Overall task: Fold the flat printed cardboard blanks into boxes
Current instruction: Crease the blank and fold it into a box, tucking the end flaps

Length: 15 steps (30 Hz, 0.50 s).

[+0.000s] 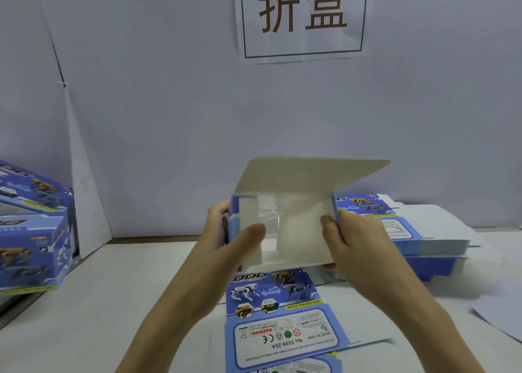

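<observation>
Item: half-formed box (299, 245), printed blue outside and plain white inside, which you are holding raised above the table (113, 302) with its open mouth facing you, presumably so that you can see the walls squaring up. Left hand (226, 240): it is pinching the left wall, the thumb lying inside the mouth and the fingers wrapping behind, out of sight. Right hand (358, 242): it is pinching the right wall likewise, thumb inside, fingers outside. Gripping both sides at once is most likely keeping the sleeve open as a rectangle instead of letting it collapse flat. Lid flap (310, 175): it is standing up and tilting away from you, not yet tucked in, so the closing fold appears to be what remains. Flat blank (276, 310): it is lying printed side up on the table directly below your hands, near at hand, probably next in turn. Stack of blanks (423, 242): it is sitting to the right, just beyond your right hand. Finished boxes (31, 231): they are piling up at the far left, well apart from the supply. Paper sign (303, 16): it is hanging on the wall above.
</observation>
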Motion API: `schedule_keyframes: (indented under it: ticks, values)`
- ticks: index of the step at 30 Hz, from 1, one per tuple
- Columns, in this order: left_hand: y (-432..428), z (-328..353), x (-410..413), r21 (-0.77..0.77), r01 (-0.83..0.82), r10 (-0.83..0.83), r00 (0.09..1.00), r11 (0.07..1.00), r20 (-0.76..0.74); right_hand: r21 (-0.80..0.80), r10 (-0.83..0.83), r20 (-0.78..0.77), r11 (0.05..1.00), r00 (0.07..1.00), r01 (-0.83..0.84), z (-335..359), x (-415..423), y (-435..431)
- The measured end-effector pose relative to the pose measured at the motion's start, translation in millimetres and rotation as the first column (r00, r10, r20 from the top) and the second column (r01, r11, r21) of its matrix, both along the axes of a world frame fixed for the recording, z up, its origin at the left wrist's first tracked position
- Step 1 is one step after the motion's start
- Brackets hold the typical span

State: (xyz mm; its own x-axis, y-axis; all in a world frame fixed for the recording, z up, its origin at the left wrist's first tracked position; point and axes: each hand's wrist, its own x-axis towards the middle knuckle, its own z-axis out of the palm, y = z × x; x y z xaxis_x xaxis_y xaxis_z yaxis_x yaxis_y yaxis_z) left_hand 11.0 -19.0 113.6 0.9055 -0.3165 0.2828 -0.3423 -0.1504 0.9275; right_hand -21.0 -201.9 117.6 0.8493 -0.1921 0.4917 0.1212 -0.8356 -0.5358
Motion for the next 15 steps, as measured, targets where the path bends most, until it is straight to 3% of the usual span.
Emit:
schedule_keyframes:
  ticks: [3,6,12,15]
  values:
    - [1,-13,3,0.198,-0.256,0.210,0.951,0.946,0.227,-0.116,-0.046,0.044,0.992,0.998,0.051,-1,-1,4]
    - [-1,-15,9,0.243,-0.534,0.392,0.801,0.810,0.452,-0.185,-0.071,0.046,0.980,0.996,0.078,-2,-1,9]
    - [5,-13,13,0.124,-0.629,0.441,0.658,0.768,0.610,-0.050,0.001,-0.019,0.999,1.000,-0.002,-3,-1,15]
    - [3,-11,9,0.153,-0.595,0.395,0.682,0.789,0.616,-0.009,-0.042,0.025,0.999,0.999,0.042,-8,3,14]
